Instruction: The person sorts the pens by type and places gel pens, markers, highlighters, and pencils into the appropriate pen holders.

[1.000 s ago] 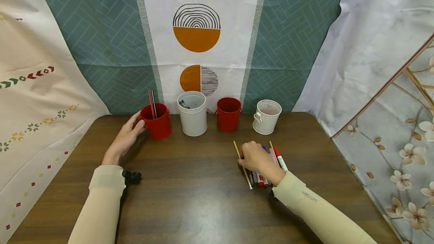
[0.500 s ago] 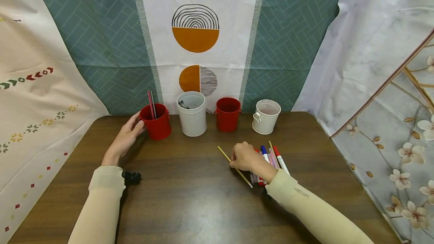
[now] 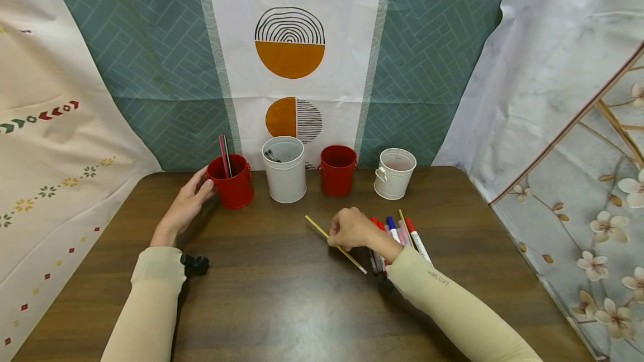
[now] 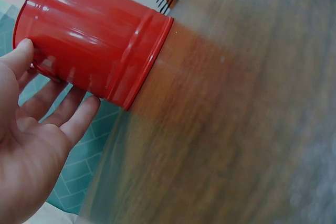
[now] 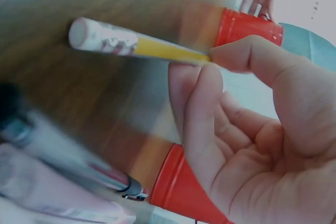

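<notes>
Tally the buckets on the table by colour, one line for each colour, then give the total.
Red buckets: 2
White buckets: 2
Total: 4

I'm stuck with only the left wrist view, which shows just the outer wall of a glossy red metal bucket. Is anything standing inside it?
Observer: Yes. From the head view, the glossy red metal bucket holds a slim pink stick and a slim dark stick.
Operator: The right grip is off my screen too. Is it holding something?
Observer: The right grip pinches a slim yellow pencil with a pale eraser end.
Operator: Anything on the table to the right of that?
Observer: Yes, pens and markers, including a blue-capped white plastic marker and a red-capped white plastic marker.
</notes>
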The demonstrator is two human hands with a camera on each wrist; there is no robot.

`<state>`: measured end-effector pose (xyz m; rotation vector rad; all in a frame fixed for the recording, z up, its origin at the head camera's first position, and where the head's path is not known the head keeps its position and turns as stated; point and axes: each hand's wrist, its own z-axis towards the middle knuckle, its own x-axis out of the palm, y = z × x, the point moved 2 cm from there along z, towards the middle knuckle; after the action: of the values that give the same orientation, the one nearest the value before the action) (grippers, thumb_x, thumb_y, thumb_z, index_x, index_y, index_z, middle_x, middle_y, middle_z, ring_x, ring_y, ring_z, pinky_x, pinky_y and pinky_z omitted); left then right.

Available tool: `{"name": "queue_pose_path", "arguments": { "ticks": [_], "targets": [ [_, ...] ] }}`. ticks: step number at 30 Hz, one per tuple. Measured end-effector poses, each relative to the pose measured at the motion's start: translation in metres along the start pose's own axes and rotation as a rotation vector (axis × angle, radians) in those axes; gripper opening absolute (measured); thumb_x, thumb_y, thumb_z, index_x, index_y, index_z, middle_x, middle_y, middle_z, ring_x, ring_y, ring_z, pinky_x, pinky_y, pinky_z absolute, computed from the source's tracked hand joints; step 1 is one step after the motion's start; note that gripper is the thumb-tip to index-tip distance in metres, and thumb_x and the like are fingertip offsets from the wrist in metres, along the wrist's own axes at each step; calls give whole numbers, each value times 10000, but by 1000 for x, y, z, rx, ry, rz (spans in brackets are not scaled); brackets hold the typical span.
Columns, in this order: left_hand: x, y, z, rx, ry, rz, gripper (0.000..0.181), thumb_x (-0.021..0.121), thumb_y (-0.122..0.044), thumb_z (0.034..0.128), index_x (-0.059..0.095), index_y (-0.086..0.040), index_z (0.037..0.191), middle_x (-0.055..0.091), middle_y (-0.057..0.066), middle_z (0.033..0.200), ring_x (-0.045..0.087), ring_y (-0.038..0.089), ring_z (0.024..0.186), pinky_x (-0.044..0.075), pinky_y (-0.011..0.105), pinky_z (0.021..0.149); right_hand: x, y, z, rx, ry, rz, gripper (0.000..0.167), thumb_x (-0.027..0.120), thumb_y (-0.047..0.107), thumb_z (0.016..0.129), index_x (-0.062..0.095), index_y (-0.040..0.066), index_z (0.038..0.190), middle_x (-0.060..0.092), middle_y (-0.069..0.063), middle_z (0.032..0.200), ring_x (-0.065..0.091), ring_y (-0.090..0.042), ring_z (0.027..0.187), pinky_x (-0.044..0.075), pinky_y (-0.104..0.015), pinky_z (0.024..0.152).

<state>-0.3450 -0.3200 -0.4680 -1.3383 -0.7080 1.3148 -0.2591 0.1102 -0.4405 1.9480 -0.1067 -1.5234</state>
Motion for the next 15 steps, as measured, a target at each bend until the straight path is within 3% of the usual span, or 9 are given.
{"name": "queue_pose_path", "arguments": {
  "ticks": [8,15],
  "targets": [
    [1,1,1,8,5,-3,667,473,-312,1146,173,-142,1717,245,228,1726,498,-13,1331,464,203,1099,-11,8,10,-53,23,317,42,755,33,871,739,71,862,729,-30,699,721,-178,579,634,-284,607],
    [1,2,1,16,9,-1,666,467,-309,1148,167,-133,1717,246,244,1720,502,-24,1320,469,191,1088,-16,19,24,-131,-4,499,96,747,6,917,726,34,1006,746,-68,859,752,-291,756,668,-388,747]
  ]
}}
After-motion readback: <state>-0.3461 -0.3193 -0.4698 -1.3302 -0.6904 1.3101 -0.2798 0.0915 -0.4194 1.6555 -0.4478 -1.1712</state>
